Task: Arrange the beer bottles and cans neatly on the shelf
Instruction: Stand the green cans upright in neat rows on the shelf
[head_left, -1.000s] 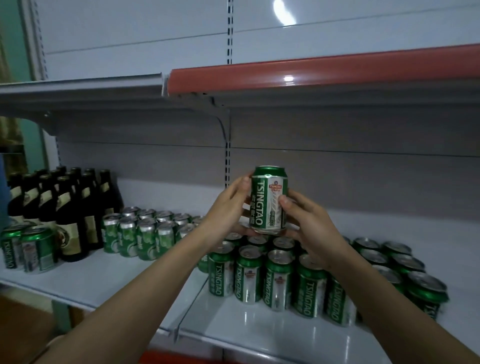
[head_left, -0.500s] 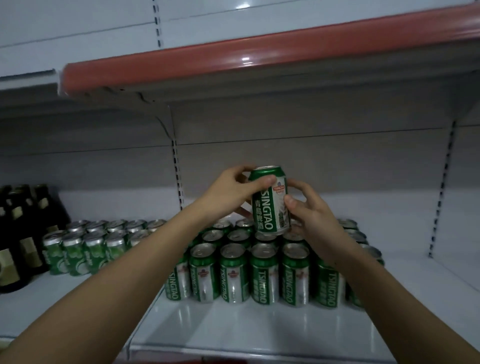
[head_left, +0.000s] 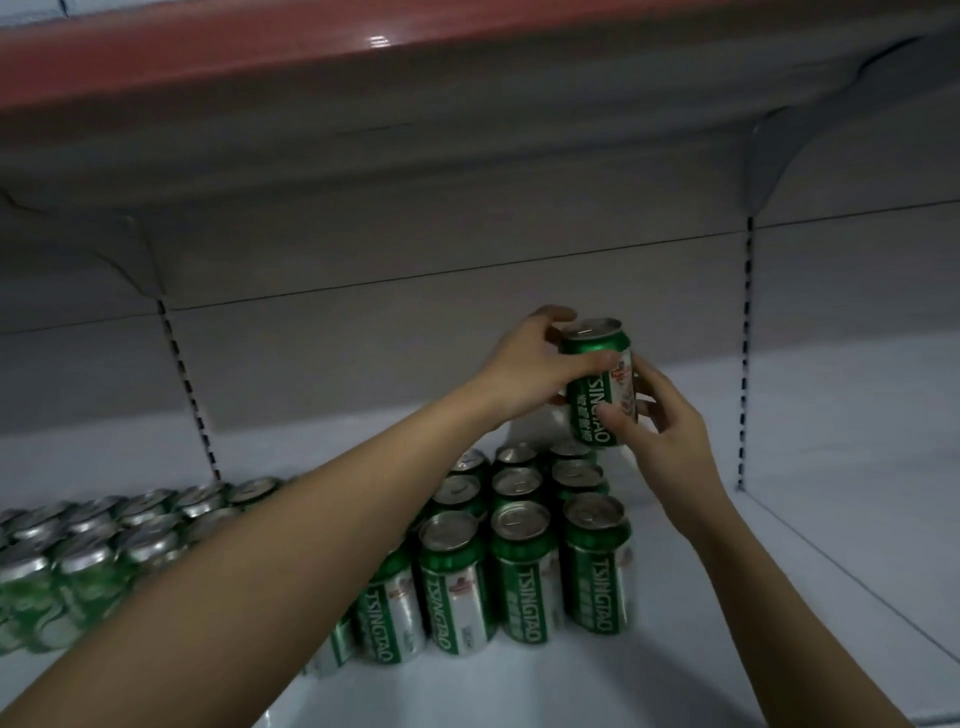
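Head view: both hands raised to one green Tsingtao can (head_left: 600, 382), held upright, tilted slightly, in the air above the back right of the can block (head_left: 524, 551). Left hand (head_left: 535, 366) wrapped round the can's upper left side — thumb across the front near the rim, fingers curled behind the top. Right hand (head_left: 657, 421) gripping the lower right side, thumb pressed on the label, fingers curled round the far side. Held can clear of the standing cans beneath, not touching them.

Below, the block standing upright in rows on the white shelf (head_left: 810, 467), labels facing forward, silver tops showing; front row of three plain to see, more cans partly hidden behind the left forearm. Further left, a second group of green cans (head_left: 93, 551), blurred, packed close on the same level. Overhead, the underside of the upper shelf with its red front edge (head_left: 260, 47). Slotted upright strips (head_left: 746, 353) on the grey back panel — one on each side.
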